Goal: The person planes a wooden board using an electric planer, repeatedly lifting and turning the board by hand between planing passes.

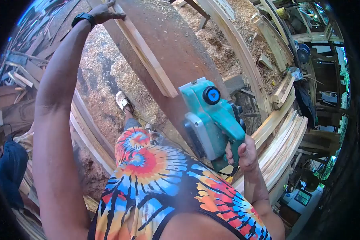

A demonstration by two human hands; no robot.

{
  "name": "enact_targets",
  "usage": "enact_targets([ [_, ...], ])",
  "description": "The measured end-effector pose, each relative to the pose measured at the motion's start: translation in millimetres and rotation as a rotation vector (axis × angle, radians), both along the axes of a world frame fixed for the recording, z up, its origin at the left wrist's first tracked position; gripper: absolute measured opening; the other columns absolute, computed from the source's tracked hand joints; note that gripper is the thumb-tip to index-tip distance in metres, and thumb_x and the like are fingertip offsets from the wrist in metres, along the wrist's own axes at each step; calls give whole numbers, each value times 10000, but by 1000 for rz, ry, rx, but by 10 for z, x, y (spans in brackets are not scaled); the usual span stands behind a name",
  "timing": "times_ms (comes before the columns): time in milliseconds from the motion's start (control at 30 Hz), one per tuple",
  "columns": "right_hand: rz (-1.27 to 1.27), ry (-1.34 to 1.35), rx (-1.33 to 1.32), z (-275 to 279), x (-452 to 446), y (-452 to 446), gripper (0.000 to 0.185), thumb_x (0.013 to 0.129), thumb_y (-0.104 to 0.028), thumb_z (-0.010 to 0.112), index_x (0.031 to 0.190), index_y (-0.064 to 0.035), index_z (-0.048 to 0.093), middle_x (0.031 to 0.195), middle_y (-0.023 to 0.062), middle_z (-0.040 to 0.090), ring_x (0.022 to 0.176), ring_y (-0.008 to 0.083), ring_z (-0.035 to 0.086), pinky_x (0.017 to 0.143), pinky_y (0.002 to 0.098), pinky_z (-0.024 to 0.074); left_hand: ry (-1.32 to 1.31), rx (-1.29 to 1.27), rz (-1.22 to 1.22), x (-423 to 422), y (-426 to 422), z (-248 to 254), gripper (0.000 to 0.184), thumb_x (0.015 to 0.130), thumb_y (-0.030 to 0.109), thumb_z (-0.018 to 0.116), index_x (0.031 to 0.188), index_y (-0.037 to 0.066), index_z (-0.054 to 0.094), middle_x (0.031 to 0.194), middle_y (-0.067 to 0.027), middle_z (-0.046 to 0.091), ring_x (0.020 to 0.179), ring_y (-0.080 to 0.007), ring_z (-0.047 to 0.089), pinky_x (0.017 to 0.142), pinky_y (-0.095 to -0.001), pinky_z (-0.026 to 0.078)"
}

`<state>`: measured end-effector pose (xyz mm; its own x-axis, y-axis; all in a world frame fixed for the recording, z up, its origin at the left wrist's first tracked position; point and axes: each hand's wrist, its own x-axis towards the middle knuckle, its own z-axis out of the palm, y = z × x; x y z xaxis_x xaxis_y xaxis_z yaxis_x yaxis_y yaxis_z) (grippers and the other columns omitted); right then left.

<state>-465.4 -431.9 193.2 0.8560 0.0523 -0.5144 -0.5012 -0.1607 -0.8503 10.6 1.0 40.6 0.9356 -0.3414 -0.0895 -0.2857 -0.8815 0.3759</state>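
My right hand (248,152) is wrapped round the rear handle of a teal electric planer (204,120). The planer is raised off the wood and tipped on its side, with its blue-capped knob facing up. Across the long brown workbench (184,52) lies a narrow, pale wooden batten (144,50), its near end close to the planer's front. My left hand (104,13), with a dark watch on the wrist, grips the batten near its far end. Part of that hand is cut off by the top of the view.
Stacked long boards (282,148) lie at my right, and a long beam (242,52) runs beyond the bench. Wood shavings (128,72) cover the ground round my shoe (124,101). Scrap wood (28,68) is piled at the left. A dark cord trails near my legs.
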Motion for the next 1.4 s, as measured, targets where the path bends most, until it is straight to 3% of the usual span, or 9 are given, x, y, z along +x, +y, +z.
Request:
enact_targets([
  [133, -22, 0, -5, -41, -42, -3, 938, 813, -805, 604, 1231, 34, 570, 680, 16, 572, 544, 78, 527, 493, 240, 432, -99, 104, 58, 247, 167, -344, 1127, 762, 655, 791, 1602, 103, 281, 1595, -233, 359, 1477, -405, 337, 1223, -430, 286],
  [300, 73, -1, 19, -175, 14, 43, 913, 790, -828, 608, 1135, 16, 595, 673, -2, 577, 564, 63, 528, 505, 232, 427, -170, 26, 0, 225, 249, -472, 1106, 789, 648, 773, 1603, 93, 272, 1630, -227, 290, 1497, -395, 299, 1235, -426, 260],
  [467, 278, -86, -88, -254, 247, 131, 789, 842, -797, 590, 939, -14, 606, 691, -1, 602, 614, 113, 560, 568, 301, 467, -184, -3, -30, 229, 237, -492, 1106, 789, 669, 760, 1605, 106, 270, 1620, -238, 303, 1483, -403, 325, 1232, -434, 270],
  [600, 268, -62, 6, -321, 343, 218, 918, 764, -804, 653, 1114, 40, 568, 637, 1, 555, 504, 62, 502, 450, 230, 396, -99, 55, 37, 243, 319, -479, 1098, 785, 684, 753, 1607, 136, 274, 1582, -258, 363, 1439, -430, 389, 1210, -455, 313],
  [767, 240, -12, 35, -326, 438, 264, 911, 753, -777, 694, 1122, 47, 570, 646, -8, 546, 534, 57, 499, 480, 228, 395, -276, -10, -60, 383, 361, -721, 1092, 782, 693, 749, 1610, 161, 275, 1548, -282, 403, 1415, -441, 421, 1182, -479, 354],
  [867, 242, -13, 30, -329, 491, 313, 925, 734, -764, 724, 1145, 50, 567, 657, -11, 540, 545, 53, 488, 493, 222, 394, -203, 58, 37, 208, 268, -550, 1092, 777, 696, 751, 1607, 163, 284, 1551, -276, 402, 1417, -431, 426, 1181, -476, 358],
  [1167, 180, 51, 63, -266, 619, 431, 921, 722, -740, 768, 1163, 44, 569, 656, -16, 527, 540, 54, 481, 479, 211, 385, -123, 11, 50, 138, 170, -437, 1111, 781, 691, 750, 1606, 121, 272, 1591, -254, 349, 1460, -406, 369, 1209, -463, 317],
  [1267, 191, 49, 65, -331, 646, 407, 905, 731, -737, 767, 1157, 37, 571, 654, -16, 528, 537, 54, 483, 474, 207, 387, -52, 52, -9, -98, 52, -20, 1295, 744, 735, 747, 1567, -90, 181, 1633, -309, 183, 1524, -394, 225, 1250, -378, 223],
  [1400, 209, -10, 48, -292, 746, 480, 865, 760, -731, 748, 1135, 29, 575, 649, -12, 534, 531, 53, 481, 472, 211, 390, -43, 47, -14, -119, 35, -4, 1294, 749, 753, 727, 1568, -86, 180, 1637, -301, 179, 1521, -391, 235, 1244, -377, 238],
])
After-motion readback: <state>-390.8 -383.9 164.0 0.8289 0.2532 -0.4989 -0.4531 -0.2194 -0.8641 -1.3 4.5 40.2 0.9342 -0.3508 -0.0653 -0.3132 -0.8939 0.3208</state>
